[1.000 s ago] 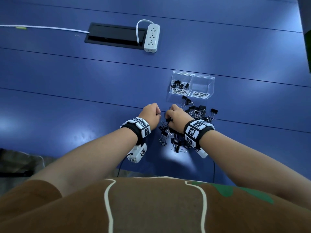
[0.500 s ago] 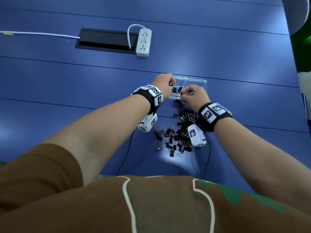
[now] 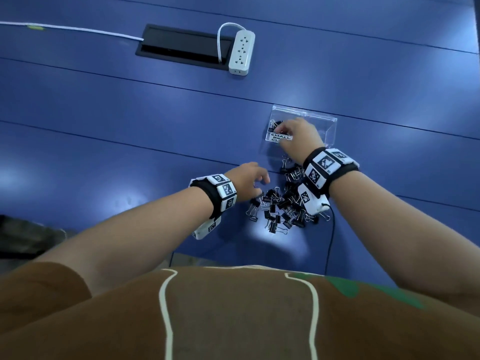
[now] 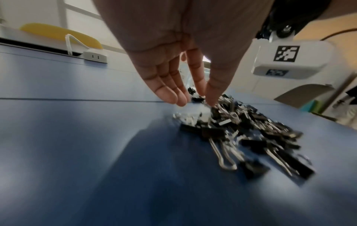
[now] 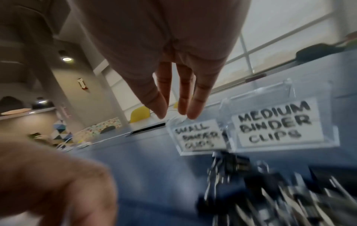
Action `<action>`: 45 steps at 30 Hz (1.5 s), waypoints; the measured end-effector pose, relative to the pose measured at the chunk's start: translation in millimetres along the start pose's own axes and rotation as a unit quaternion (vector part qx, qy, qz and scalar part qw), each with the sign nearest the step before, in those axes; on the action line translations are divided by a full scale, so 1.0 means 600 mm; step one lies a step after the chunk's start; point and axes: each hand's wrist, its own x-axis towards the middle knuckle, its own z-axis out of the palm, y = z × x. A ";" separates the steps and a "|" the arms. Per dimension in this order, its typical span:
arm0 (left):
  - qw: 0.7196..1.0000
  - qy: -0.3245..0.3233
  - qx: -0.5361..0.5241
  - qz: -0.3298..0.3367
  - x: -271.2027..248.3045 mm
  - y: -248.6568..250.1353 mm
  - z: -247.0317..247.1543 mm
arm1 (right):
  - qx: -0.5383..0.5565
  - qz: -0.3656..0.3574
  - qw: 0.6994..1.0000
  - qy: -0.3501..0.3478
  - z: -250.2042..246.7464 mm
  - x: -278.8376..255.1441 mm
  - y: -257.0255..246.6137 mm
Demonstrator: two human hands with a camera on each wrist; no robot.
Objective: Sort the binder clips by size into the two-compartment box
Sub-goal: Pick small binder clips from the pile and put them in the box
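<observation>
A clear two-compartment box (image 3: pixel 331 120) stands on the blue table, labelled for small clips (image 5: pixel 199 136) on the left and medium clips (image 5: pixel 274 125) on the right. Several small black clips (image 3: pixel 275 123) lie in the left compartment. The part of the right compartment that shows holds none. My right hand (image 3: pixel 280 131) hovers over the small compartment with its fingers (image 5: pixel 195 110) straight and nothing between them. A pile of black binder clips (image 3: pixel 283 206) lies in front of the box. My left hand (image 3: pixel 262 178) hangs at the pile's left edge, its fingers (image 4: pixel 170 94) extended and holding nothing.
A white power strip (image 3: pixel 241 53) and a black cable hatch (image 3: pixel 179 45) sit at the back of the table, with a white cord (image 3: pixel 78 29) running left. A thin black wire (image 3: pixel 331 242) trails from my right wrist camera toward the table's near edge.
Both hands went from the pile up to the box. Since then my left hand has come back to the pile with nothing in it, while the right stays over the small compartment.
</observation>
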 end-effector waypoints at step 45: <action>0.991 0.092 -0.067 -0.075 -0.022 -0.016 0.054 | 0.046 0.026 0.994 -0.096 0.075 -0.078 0.026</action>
